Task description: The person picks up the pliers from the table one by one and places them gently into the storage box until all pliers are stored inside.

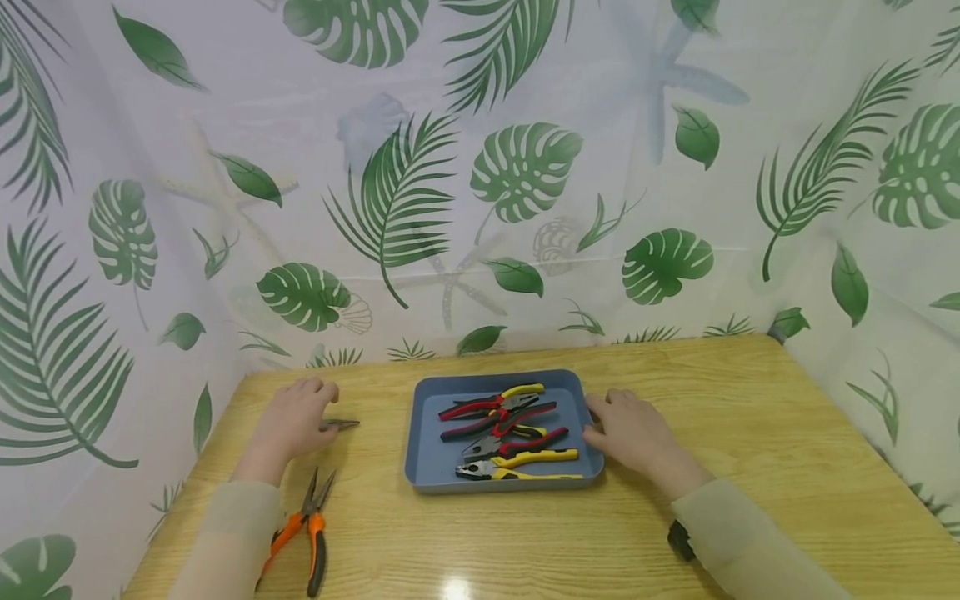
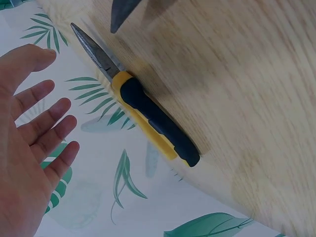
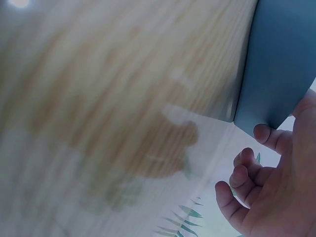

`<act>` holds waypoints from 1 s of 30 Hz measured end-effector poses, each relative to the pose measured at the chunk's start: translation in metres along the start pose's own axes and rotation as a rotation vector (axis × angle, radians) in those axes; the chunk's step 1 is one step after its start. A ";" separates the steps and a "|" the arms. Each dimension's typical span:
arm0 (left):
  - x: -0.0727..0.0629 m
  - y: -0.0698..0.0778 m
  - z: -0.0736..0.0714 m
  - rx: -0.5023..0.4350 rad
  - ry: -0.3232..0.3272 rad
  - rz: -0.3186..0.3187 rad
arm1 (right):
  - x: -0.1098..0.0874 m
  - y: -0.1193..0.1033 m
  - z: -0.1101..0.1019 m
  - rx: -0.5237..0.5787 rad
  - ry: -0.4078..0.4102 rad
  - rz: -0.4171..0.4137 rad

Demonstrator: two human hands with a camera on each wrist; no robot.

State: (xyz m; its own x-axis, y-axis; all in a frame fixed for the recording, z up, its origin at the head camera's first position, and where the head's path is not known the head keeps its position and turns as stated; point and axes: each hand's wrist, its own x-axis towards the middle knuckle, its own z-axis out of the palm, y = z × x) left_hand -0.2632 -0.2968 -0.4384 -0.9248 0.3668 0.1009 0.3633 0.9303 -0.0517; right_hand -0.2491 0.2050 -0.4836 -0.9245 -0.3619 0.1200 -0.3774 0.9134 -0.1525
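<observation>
In the head view my left hand (image 1: pixel 300 417) is over the table's left side, partly covering a pair of needle-nose pliers whose grey jaws show past the fingers. The left wrist view shows these needle-nose pliers (image 2: pixel 143 108) with yellow and black handles, apart from the spread, bent fingers of my empty hand (image 2: pixel 34 128). Nearer to me lie orange and black long-nose pliers (image 1: pixel 316 533), their jaws parted. My right hand (image 1: pixel 633 429) rests at the right side of a blue-grey tray (image 1: pixel 431 417), a fingertip touching its outer wall; the other fingers are loosely bent.
Several pliers lie in the tray: red and black ones (image 1: pixel 517 446), some with yellow handles, and yellow-handled combination pliers (image 1: pixel 525 461) at the front. A leaf-patterned cloth (image 1: pixel 525 275) hangs behind and beside the wooden table (image 1: pixel 420 542).
</observation>
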 end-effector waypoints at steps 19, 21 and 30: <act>-0.005 -0.014 0.006 -0.031 -0.057 -0.039 | 0.002 -0.001 -0.001 0.012 -0.020 0.023; -0.005 -0.016 0.009 -0.028 -0.059 -0.039 | 0.001 -0.001 -0.001 0.010 -0.024 0.027; -0.007 -0.024 0.015 -0.032 -0.069 -0.048 | 0.000 -0.002 -0.002 0.012 -0.022 0.032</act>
State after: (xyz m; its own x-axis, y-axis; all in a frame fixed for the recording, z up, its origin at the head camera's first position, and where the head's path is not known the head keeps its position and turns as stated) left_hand -0.2670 -0.3218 -0.4531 -0.9464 0.3212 0.0341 0.3208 0.9470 -0.0166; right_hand -0.2487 0.2036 -0.4814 -0.9369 -0.3369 0.0934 -0.3484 0.9222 -0.1679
